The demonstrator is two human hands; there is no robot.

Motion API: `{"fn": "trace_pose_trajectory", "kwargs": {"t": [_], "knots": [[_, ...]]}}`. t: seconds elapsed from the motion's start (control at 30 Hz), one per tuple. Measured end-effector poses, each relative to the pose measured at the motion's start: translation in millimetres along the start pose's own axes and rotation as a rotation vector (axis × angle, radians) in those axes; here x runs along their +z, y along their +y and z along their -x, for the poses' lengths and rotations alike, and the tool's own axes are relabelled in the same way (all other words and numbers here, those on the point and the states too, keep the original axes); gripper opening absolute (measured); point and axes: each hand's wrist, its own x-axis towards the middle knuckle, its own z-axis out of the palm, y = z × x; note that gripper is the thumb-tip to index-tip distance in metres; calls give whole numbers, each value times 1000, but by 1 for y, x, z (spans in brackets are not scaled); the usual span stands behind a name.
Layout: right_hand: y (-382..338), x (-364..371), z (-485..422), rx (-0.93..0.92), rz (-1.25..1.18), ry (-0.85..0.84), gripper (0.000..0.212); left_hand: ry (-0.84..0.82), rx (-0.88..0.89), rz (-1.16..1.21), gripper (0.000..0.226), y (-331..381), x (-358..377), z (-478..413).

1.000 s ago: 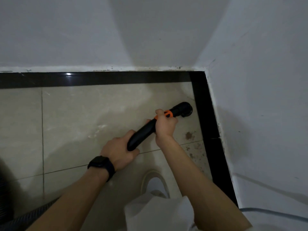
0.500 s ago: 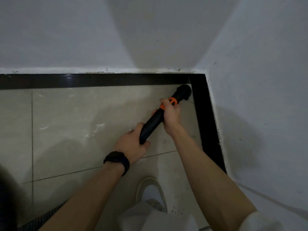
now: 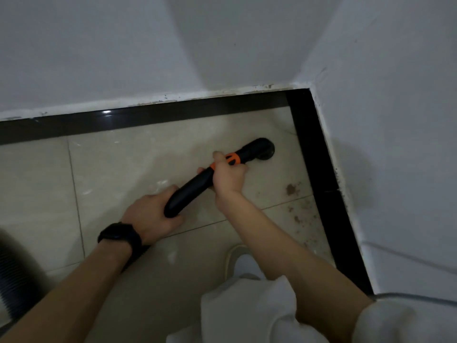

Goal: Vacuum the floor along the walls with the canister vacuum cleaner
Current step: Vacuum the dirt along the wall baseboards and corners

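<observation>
Head view. A room corner seen from above: two white walls [image 3: 123, 58] meet at the upper right, each edged at floor level by a glossy black baseboard [image 3: 173, 113]. The floor [image 3: 118, 169] is laid with beige tiles divided by thin grout lines.

The black vacuum wand [image 3: 193, 191], with an orange collar [image 3: 231, 159] near its far end, lies at a slant across the middle of the picture. Its round nozzle [image 3: 264, 151] sits on or just above the tile near the corner, just beside the right-hand baseboard but apart from it; contact with the floor cannot be told.

The left hand [image 3: 150, 216] is closed around the lower, curved end of the wand, fingers wrapped over the top; a black wristwatch [image 3: 120, 235] sits on that wrist. The right hand [image 3: 228, 177] is closed around the wand at the orange collar, thumb raised along the tube.

Brown dirt specks [image 3: 291, 189] lie on the tile to the right of the right forearm, scattered along the right-hand baseboard. A ribbed black hose [image 3: 10, 280] shows, blurred, at the left edge. A light shoe [image 3: 239, 263] rests on the floor below the hands, and white clothing [image 3: 247, 313] fills the bottom of the frame.
</observation>
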Motion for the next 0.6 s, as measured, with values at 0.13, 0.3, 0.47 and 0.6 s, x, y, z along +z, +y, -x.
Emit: {"fn": "trace_pose_trajectory", "kwargs": {"t": [0.13,0.3,0.47,0.6], "knots": [[40,13,33,90,-4,12,54,-37,-73,-19,33,-36,-8,30],[53,11,44,123,1,50,59,-70,-45,12,26,-42,-6,48],[69,-2,48,110,60,143,77,-108,-34,5,35,-37,1,56],[74,-21,48,113,57,184,81,-161,-20,-37,33,-27,10,55]]}}
